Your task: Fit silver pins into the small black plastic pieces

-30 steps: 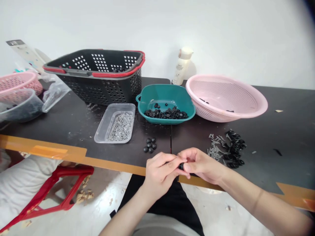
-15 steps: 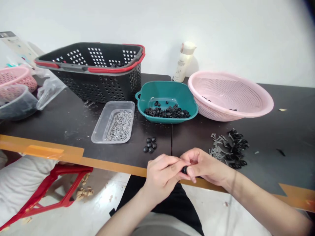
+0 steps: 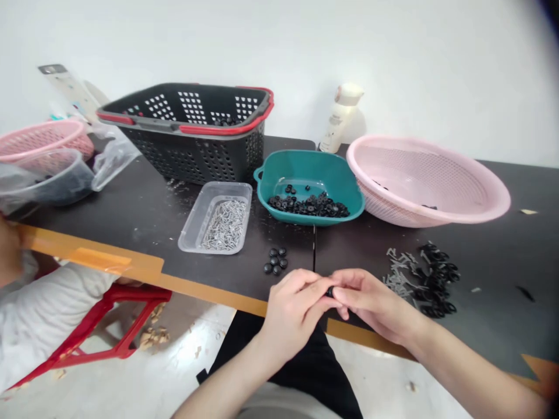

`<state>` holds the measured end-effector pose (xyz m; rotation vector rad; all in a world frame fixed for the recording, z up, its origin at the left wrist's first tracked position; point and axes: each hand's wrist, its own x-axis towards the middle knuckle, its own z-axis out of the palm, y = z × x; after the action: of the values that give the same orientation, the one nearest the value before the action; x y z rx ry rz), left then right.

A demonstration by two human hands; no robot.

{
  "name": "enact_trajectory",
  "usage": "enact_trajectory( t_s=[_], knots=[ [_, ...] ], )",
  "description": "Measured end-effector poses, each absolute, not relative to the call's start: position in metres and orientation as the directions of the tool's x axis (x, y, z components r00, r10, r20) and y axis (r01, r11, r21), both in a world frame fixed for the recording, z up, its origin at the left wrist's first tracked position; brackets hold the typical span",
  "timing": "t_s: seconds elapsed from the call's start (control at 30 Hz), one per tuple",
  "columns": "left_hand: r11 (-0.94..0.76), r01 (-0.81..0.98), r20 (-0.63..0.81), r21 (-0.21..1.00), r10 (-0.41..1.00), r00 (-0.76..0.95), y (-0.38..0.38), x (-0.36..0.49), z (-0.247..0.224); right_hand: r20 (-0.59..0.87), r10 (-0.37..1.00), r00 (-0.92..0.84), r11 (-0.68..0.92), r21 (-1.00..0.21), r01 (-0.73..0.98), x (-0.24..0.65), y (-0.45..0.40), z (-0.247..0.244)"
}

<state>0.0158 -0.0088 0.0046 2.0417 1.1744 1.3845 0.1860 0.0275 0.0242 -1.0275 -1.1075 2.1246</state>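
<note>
My left hand (image 3: 292,311) and my right hand (image 3: 371,299) meet over the table's front edge, both closed on one small round black part (image 3: 331,291) between their fingertips. Just beyond my left hand lie several shiny black round caps (image 3: 275,261) in a cluster. To the right of my right hand is a pile of black rings (image 3: 438,279) beside loose grey pins (image 3: 402,273). Silvery pins (image 3: 226,225) fill part of a clear plastic tray (image 3: 188,237). Black parts (image 3: 312,205) lie in a teal basin (image 3: 308,160).
A black basket with red handles (image 3: 192,148) stands at the back left, a pink colander (image 3: 430,180) at the back right. Between them is a white bottle (image 3: 340,119). At the far left are a person's arm (image 3: 7,250), a clear bowl (image 3: 65,183) and a red stool (image 3: 122,331).
The camera view has turned slightly, shifting the table items to the right. Both hands keep hold of the black part. A person's arm has come into view at the far left.
</note>
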Motion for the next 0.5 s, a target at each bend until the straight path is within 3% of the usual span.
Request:
enact_trajectory(
  t_s=[0.13, 0.23, 0.37, 0.5],
  knots=[
    [-0.653, 0.477, 0.653, 0.588, 0.732, 0.195, -0.013, 0.011, 0.012, -0.335, 0.734, -0.591, -0.461, -0.884, -0.072, 0.189, 0.028, 0.025],
    [-0.675, 0.555, 0.665, 0.487, 0.698, 0.266, -0.025, 0.004, 0.012, -0.344, 0.699, -0.627, -0.399, -0.915, 0.057, 0.189, 0.027, 0.02],
    [-0.59, 0.659, 0.6, 0.467, 0.758, 0.254, -0.038, -0.01, 0.003, -0.365, 0.662, -0.654, -0.31, -0.928, 0.205, 0.186, 0.025, 0.009],
    [-0.415, 0.811, 0.579, 0.412, 0.807, 0.119, -0.038, -0.023, -0.004, -0.342, 0.713, -0.612, -0.236, -0.939, 0.25, 0.183, 0.026, 0.006]
  ],
)
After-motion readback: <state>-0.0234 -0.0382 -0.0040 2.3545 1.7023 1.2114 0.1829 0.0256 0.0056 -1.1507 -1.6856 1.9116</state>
